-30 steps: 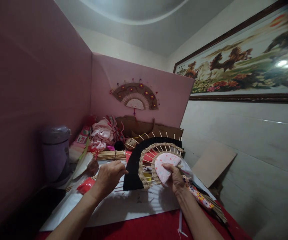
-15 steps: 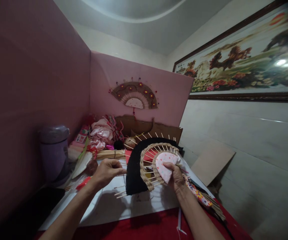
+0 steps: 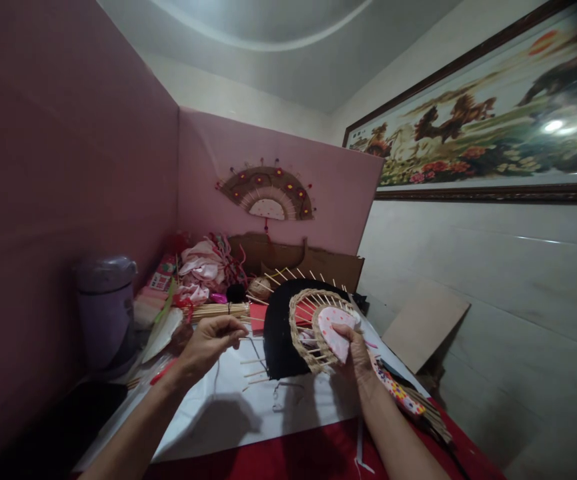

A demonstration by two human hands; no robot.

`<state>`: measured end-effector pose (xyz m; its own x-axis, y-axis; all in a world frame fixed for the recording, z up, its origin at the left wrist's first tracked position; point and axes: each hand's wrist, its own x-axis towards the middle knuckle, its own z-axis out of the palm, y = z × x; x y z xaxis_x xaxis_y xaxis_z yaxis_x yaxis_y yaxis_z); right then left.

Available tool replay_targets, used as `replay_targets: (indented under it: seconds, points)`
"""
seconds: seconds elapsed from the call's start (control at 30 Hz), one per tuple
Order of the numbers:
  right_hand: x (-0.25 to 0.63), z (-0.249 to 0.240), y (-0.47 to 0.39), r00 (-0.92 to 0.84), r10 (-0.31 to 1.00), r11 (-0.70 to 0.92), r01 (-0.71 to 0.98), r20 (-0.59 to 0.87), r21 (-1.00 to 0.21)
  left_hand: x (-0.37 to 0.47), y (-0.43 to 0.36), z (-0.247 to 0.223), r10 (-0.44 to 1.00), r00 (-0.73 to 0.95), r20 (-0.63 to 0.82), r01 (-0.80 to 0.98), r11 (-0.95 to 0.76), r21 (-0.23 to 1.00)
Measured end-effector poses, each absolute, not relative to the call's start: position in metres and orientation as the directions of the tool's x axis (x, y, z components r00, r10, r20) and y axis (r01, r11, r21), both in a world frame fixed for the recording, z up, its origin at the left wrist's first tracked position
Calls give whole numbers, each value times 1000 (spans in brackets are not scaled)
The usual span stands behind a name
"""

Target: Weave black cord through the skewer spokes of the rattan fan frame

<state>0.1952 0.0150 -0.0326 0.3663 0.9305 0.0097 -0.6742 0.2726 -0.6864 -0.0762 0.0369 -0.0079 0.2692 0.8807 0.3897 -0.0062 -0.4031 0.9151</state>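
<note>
My right hand (image 3: 355, 350) grips the pink spotted half-disc (image 3: 337, 327) at the base of a fan of thin sticks. A braided tan band (image 3: 301, 340) and a wide black band (image 3: 279, 327) run around it in arcs, with stick tips poking out past the black edge. To the left of the fan, my left hand (image 3: 221, 333) has thumb and forefinger pinched together. A thin dark strand seems to hang from that pinch toward the black band's lower edge; its upper end is hard to make out.
A finished fan (image 3: 268, 193) hangs on the pink panel. Behind the hands lie bundled sticks (image 3: 218, 311), pink cloth (image 3: 203, 263) and a twine ball (image 3: 259, 288). A purple container (image 3: 105, 313) stands left; a floral strip (image 3: 398, 390) lies right.
The fan has shifted slightly right and turned a little, away from my left hand. My left hand has moved slightly left, and the dark strand shows more clearly between it and the fan.
</note>
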Motion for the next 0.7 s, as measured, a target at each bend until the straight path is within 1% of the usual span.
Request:
replay_targets:
  seconds: [0.1, 0.13, 0.27, 0.37, 0.47, 0.6, 0.7]
  points:
    - [196, -31, 13, 254, 964, 132, -719, -81, -683, -72, 35, -9, 871, 283, 403, -13, -416, 909]
    - [197, -32, 13, 238, 967, 116, -728, -90, -676, -70, 34, -10, 871, 292, 395, -9, -410, 912]
    - [198, -38, 16, 218, 973, 108, -731, -80, -674, -62, 31, -18, 868, 341, 360, -14, -378, 926]
    - [198, -42, 17, 266, 962, 149, -713, -68, -686, -56, 30, -21, 859, 361, 363, -32, -378, 925]
    - [196, -41, 15, 292, 954, 161, -693, -69, -703, -54, 29, -23, 875, 350, 334, -28, -347, 938]
    - [195, -39, 13, 250, 965, 122, -691, -78, -712, -53, 33, -26, 890, 338, 306, -58, -305, 951]
    - [195, -38, 13, 207, 973, 76, -706, -104, -704, -56, 37, -30, 880, 317, 355, -31, -364, 931]
